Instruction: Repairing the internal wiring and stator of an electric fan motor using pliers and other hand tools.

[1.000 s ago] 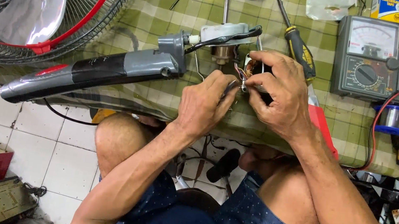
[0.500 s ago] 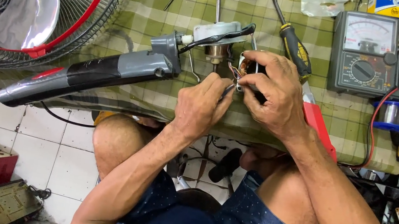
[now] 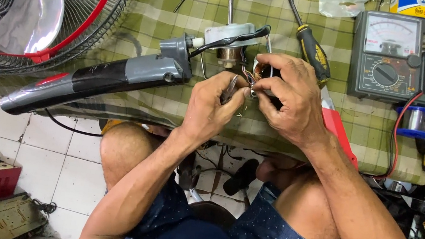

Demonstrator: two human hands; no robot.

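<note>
A bench [image 3: 184,12] covered with a green checked cloth carries everything. At its far left corner stands the fan head [image 3: 32,0], a wire cage with a red rim and clear blades, hanging out over the left edge. Next in size, the grey and black fan neck [image 3: 99,81] lies with its long axis slanting from the near left edge up toward the middle of the bench, its thicker grey end pointing at the small motor [image 3: 233,43], which sits near the middle with its shaft pointing toward the far edge.

Toward the far right sits a black analogue meter [image 3: 387,56] with a pale dial face. Beyond it, at the far edge, lies a yellow and blue carton [image 3: 415,6], and left of that a clear plastic bag [image 3: 342,1]. A black and yellow screwdriver [image 3: 310,41] slants beside the motor.

Both hands meet at the near edge, just below the motor. The right hand [image 3: 295,101] curls its fingers around a small copper-wound part [image 3: 261,73], and the left hand [image 3: 212,105] pinches a thin metal tool [image 3: 230,89] against it.
</note>
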